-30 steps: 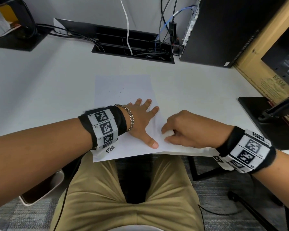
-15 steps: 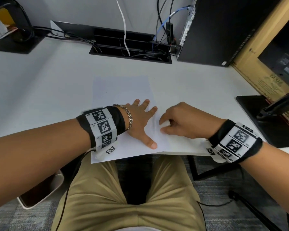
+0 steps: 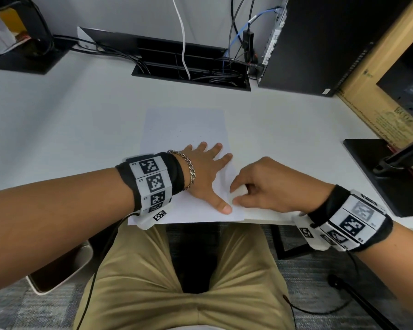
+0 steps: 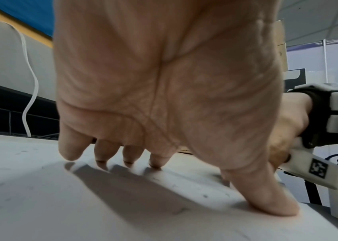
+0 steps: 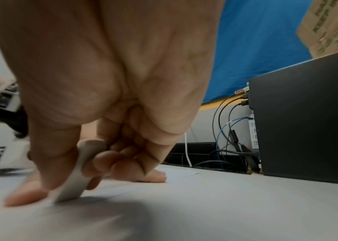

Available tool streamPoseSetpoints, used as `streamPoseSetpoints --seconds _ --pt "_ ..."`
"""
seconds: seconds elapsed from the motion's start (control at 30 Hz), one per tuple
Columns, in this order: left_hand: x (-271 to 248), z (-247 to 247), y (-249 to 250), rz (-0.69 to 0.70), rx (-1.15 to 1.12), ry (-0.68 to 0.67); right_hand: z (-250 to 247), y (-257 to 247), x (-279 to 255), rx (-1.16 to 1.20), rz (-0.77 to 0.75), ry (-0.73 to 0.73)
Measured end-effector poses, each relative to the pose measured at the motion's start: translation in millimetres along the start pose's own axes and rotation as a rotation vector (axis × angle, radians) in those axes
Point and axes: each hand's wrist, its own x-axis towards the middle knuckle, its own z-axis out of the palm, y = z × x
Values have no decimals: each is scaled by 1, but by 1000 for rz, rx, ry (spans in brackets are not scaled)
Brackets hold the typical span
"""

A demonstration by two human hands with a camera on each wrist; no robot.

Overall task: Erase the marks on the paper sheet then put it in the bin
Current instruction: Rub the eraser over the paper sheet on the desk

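We see white desk (image 3: pixel 57 120), black PC tower (image 3: pixel 320 44) at back right. Paper (image 3: pixel 184 129) lies flat at desk's near edge, faint marks on it. Our left hand (image 3: pixel 205 172) presses paper, fingers spread flat. Our right hand (image 3: pixel 270 186) pinches white eraser (image 5: pixel 75 176) against paper's right edge.

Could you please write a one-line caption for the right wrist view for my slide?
Right hand pinches a white eraser against the paper on a desk, beside a black computer tower.
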Motion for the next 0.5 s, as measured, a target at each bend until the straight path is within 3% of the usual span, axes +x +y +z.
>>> streamPoseSetpoints --seconds 0.17,0.37,0.5 --pt "0 1 0 -4 -12 -2 -2 16 27 -100 77 160" --pt "0 0 1 -17 -11 -13 -5 8 9 -73 1 -23" --pt "-1 0 0 -8 -8 -11 -12 17 27 -141 51 77"
